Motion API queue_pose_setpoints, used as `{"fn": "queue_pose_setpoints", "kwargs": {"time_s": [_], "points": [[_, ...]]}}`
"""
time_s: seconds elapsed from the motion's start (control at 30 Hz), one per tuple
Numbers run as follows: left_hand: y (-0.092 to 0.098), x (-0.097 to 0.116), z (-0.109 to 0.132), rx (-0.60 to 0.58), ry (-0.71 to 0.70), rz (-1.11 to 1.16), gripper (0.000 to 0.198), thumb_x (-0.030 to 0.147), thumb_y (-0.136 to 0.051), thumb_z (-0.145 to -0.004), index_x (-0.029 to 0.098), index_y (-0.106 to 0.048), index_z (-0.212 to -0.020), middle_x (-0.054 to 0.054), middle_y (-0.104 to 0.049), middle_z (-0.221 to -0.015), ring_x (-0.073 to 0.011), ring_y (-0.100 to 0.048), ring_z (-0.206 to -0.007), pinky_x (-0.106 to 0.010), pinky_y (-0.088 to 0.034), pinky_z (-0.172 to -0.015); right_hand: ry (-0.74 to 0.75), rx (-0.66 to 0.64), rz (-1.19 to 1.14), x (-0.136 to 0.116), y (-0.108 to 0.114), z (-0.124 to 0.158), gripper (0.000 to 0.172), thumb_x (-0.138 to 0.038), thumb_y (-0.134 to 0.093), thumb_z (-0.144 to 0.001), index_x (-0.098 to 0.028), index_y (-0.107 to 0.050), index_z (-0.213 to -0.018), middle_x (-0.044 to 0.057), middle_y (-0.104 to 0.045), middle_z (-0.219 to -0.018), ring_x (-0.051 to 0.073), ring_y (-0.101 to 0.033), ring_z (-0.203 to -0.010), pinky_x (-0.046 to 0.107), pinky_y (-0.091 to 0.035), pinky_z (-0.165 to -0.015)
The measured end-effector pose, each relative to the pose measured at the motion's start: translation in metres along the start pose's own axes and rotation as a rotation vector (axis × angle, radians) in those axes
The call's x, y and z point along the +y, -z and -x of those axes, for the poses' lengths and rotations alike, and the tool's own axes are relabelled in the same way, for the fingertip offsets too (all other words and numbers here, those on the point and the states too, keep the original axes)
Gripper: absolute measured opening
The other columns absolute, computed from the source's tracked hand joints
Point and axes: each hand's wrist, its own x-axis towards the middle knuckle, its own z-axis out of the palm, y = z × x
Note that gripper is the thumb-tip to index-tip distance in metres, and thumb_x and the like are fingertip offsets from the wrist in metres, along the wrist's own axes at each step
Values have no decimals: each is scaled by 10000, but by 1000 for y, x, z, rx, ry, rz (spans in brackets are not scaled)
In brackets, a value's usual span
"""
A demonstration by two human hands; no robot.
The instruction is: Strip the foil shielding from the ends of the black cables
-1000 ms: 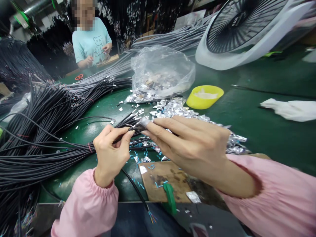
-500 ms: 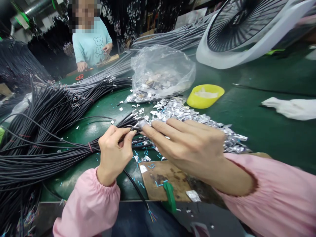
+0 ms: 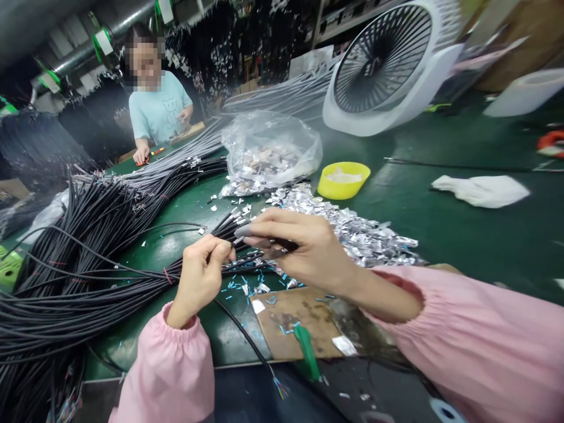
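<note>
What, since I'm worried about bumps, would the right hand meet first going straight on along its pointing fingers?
From the right hand, probably the black cables; depth is unclear, so the left hand might come first.

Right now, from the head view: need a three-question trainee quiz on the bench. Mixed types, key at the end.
1. Which of these is to the left, in the view, of the yellow oval container?
A) white fan with a dark round grille
B) clear plastic bag with scraps inside
C) white cloth-like piece

2. True or false: the narrow green strip-shaped piece lies wholly within the edges of the flat brown board.

3. Which is nearer the heap of silver foil scraps: the left hand or the right hand?

Key:
1. B
2. False; the green piece extends past the board's near edge.
3. The right hand.
</note>
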Motion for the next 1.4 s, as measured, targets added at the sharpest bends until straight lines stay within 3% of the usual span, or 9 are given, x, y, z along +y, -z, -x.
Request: {"fn": "queue_pose_setpoints", "kwargs": {"time_s": [0.17,0.33,0.5,0.67,0.77,0.93,1.1,1.2,1.4], "points": [[5,-3,-2,-120,157,262,471,535,-467,-821,142,-472,-562,43,-365,-508,-55,-282,-449,-211,-228,-445,106,-49,60,3,-8,-7,259,-5,-406,-706,-126,-574,-861,76,-573,-754,141,-548,-648,222,-439,-518],[7,-1,-8,-115,260,446,492,599,-585,-699,128,-500,-583,58,-352,-470,-34,-271,-415,-191,-203,-418,-6,-57,17,2,-17,-17,144,-86,-441,-750,-115,-581,-763,50,-558,-659,128,-510,-579,228,-400,-515],[3,-2,-10,-31,310,476,472,556,-680,-614,121,-515,-531,27,-447,-447,-48,-376,-419,-186,-284,-425,-259,-6,-74,1,-23,-23,138,-180,-499,-721,-139,-583,-620,-12,-504,-537,89,-417,-480,211,-326,-469],[-6,-9,-7,137,286,542,424,486,-742,-570,127,-520,-535,26,-489,-437,-45,-402,-407,-173,-317,-424,-463,67,-202,1,-30,-24,159,-222,-505,-639,-144,-527,-502,-28,-440,-474,81,-363,-459,203,-273,-422],[-9,-9,-7,233,281,589,415,474,-741,-588,126,-521,-543,47,-446,-417,-31,-375,-389,-154,-281,-400,-448,119,-197,-3,-33,-22,160,-218,-507,-623,-143,-521,-483,-30,-438,-464,74,-355,-444,200,-260,-409],[-3,-2,-12,361,319,746,442,483,-784,-513,116,-542,-566,87,-347,-393,6,-244,-331,-143,-153,-350,-278,124,-147,-9,-31,-20,156,-159,-489,-645,-131,-581,-523,-24,-472,-493,68,-382,-444,202,-289,-440],[2,1,-12,249,368,736,434,457,-802,-491,92,-574,-550,51,-428,-457,23,-261,-324,-141,-129,-344,-439,153,-163,-1,-27,-23,185,-243,-540,-727,-132,-640,-619,-38,-437,-486,75,-359,-448,211,-282,-442],[1,1,-11,190,382,717,415,446,-797,-503,86,-597,-555,46,-438,-456,19,-277,-317,-143,-126,-340,-377,70,-211,2,-27,-22,214,-243,-534,-742,-133,-644,-595,-35,-442,-487,74,-363,-462,211,-277,-449],[4,1,-11,115,362,685,384,448,-765,-544,97,-612,-576,34,-462,-456,-19,-351,-330,-158,-197,-329,-305,28,-263,-2,-22,-21,207,-209,-537,-735,-131,-641,-574,-24,-501,-493,65,-365,-446,208,-277,-444]]}}
